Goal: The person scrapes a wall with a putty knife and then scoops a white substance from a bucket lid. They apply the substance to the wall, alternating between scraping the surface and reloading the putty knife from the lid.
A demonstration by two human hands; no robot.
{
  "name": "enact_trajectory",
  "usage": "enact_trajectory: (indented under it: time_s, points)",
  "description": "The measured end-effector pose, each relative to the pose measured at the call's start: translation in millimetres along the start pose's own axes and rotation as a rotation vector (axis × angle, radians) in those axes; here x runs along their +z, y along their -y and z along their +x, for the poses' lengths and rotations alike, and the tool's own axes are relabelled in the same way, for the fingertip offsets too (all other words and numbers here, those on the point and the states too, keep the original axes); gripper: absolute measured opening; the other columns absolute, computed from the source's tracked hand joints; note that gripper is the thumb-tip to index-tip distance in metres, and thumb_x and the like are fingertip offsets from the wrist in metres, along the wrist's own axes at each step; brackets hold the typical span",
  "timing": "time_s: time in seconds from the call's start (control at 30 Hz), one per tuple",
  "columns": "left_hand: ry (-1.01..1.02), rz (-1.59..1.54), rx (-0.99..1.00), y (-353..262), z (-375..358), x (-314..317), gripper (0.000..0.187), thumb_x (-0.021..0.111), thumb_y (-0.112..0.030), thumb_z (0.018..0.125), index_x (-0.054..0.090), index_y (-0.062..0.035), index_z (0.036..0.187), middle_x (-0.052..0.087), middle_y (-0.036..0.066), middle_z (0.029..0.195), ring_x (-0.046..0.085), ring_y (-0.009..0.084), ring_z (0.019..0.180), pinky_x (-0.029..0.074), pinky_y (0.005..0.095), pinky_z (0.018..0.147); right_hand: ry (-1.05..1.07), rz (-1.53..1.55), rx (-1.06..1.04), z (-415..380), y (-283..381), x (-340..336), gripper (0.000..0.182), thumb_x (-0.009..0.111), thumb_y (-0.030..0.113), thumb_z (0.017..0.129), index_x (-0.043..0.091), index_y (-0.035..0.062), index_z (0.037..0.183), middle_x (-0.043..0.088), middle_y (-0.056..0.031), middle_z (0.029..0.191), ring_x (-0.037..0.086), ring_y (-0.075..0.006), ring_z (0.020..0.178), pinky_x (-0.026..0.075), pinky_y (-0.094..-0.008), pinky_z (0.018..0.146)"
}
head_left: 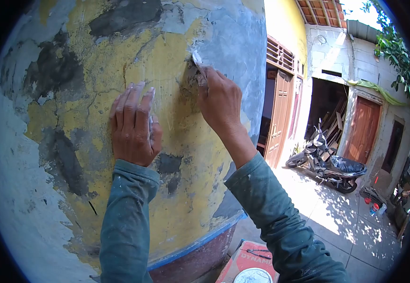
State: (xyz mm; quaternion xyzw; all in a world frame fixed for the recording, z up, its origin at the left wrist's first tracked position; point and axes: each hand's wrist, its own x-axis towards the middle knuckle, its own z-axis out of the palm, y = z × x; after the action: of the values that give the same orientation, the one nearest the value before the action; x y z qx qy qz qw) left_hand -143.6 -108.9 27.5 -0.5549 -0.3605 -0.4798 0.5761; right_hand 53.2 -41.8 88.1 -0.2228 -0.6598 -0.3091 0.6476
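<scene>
In front of me is a patchy wall (167, 115) with worn yellow paint, grey cement patches and pale blue-white areas. My left hand (135, 125) rests on the yellow part with its fingers stretched out, whitish dust on the tips; it holds nothing. Higher and to the right, my right hand (220, 96) is closed around a putty knife (196, 57). Its bright blade points up and meets the wall where yellow borders the smoother grey-blue coat (235, 45). The fingers hide most of its handle.
Below the wall's blue edge stands a red box (235, 269) bearing pliers (258, 253) and a round white lid (253, 276). A motorcycle (325, 165) is parked on the tiled yard to the right, near a brown door (363, 129). Small red containers (373, 207) sit on the ground.
</scene>
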Motion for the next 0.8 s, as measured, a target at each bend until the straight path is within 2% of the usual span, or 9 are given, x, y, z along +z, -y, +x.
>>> enact_trajectory:
  time_s: [0.03,0.13,0.23,0.37,0.43,0.57,0.6,0.7,0.8]
  points:
    - [-0.059,-0.045,0.002,1.2,-0.2,0.0,0.054,0.052,-0.013,0.088,0.053,-0.0049,0.142,0.053,0.017,0.146,0.048,0.038,0.138,0.035,0.0516,0.119,-0.002,0.0,0.002,-7.3,3.2,-4.7,0.034,0.069,0.005,0.08,0.064,0.0051,0.114,0.068,-0.0141,0.087,0.068,-0.0362,0.081,0.052,-0.0485,0.072]
    - [-0.142,-0.117,-0.016,3.4,0.1,0.0,0.054,0.054,-0.015,0.088,0.053,-0.0058,0.142,0.054,0.017,0.144,0.049,0.0395,0.137,0.036,0.052,0.117,0.167,0.139,-0.266,-25.4,1.9,-24.5,0.034,0.068,0.003,0.082,0.067,0.0043,0.116,0.072,-0.0165,0.094,0.069,-0.0364,0.08,0.052,-0.0473,0.071]
    - [-0.116,-0.104,-0.007,0.9,1.3,-2.9,0.05,0.048,-0.015,0.093,0.052,-0.0022,0.142,0.054,0.02,0.146,0.049,0.0399,0.138,0.037,0.0517,0.116,0.266,0.327,-0.103,-1.8,-29.9,-49.1,0.033,0.068,0.004,0.085,0.07,0.0054,0.118,0.074,-0.0188,0.096,0.071,-0.0378,0.082,0.055,-0.0466,0.073]
    - [-0.093,-0.085,-0.005,0.8,0.7,-1.3,0.05,0.046,-0.016,0.095,0.052,-0.0023,0.142,0.055,0.019,0.145,0.049,0.0397,0.138,0.037,0.0519,0.116,0.067,0.129,-0.108,72.9,-68.8,-44.6,0.029,0.067,0.009,0.092,0.073,0.0074,0.12,0.075,-0.0197,0.095,0.072,-0.0386,0.085,0.057,-0.0465,0.078]
    - [-0.107,-0.092,-0.008,2.9,-0.7,1.6,0.051,0.051,-0.019,0.093,0.054,-0.006,0.142,0.055,0.017,0.145,0.049,0.0382,0.137,0.036,0.0514,0.116,0.021,0.032,-0.29,100.0,-88.4,-24.9,0.029,0.065,0.01,0.093,0.073,0.0092,0.12,0.075,-0.0182,0.098,0.073,-0.0385,0.087,0.057,-0.0476,0.081]
    - [-0.103,-0.076,0.007,4.0,0.2,3.1,0.05,0.051,-0.02,0.094,0.055,-0.0061,0.141,0.056,0.016,0.143,0.052,0.0379,0.135,0.038,0.0513,0.115,0.196,-0.081,-0.456,92.9,-83.5,-20.7,0.032,0.065,0.003,0.09,0.076,0.0147,0.117,0.077,-0.012,0.106,0.074,-0.033,0.094,0.061,-0.0421,0.084]
    - [-0.106,-0.065,0.015,3.9,0.5,2.9,0.05,0.051,-0.02,0.093,0.055,-0.006,0.141,0.057,0.016,0.142,0.053,0.0378,0.134,0.039,0.0513,0.115,0.217,-0.086,-0.49,83.6,-87.9,-25.8,0.036,0.064,-0.003,0.086,0.077,0.0154,0.115,0.078,-0.0104,0.108,0.074,-0.0318,0.098,0.059,-0.0413,0.091]
    - [-0.106,-0.05,0.032,3.5,0.5,3.6,0.049,0.052,-0.02,0.093,0.057,-0.0057,0.14,0.06,0.017,0.139,0.054,0.0375,0.133,0.04,0.0511,0.114,0.255,-0.143,-0.533,48.6,-116.8,-43.0,0.041,0.064,-0.008,0.082,0.077,0.014,0.114,0.077,-0.0098,0.11,0.073,-0.0322,0.103,0.056,-0.0439,0.098]
    - [-0.107,-0.033,0.048,2.5,1.2,5.7,0.049,0.052,-0.019,0.092,0.058,-0.0055,0.139,0.061,0.016,0.138,0.055,0.0368,0.132,0.04,0.0503,0.113,0.312,-0.115,-0.445,3.5,-150.6,-48.5,0.044,0.065,-0.009,0.077,0.077,0.0135,0.113,0.077,-0.0101,0.109,0.071,-0.0315,0.103,0.052,-0.0442,0.1]
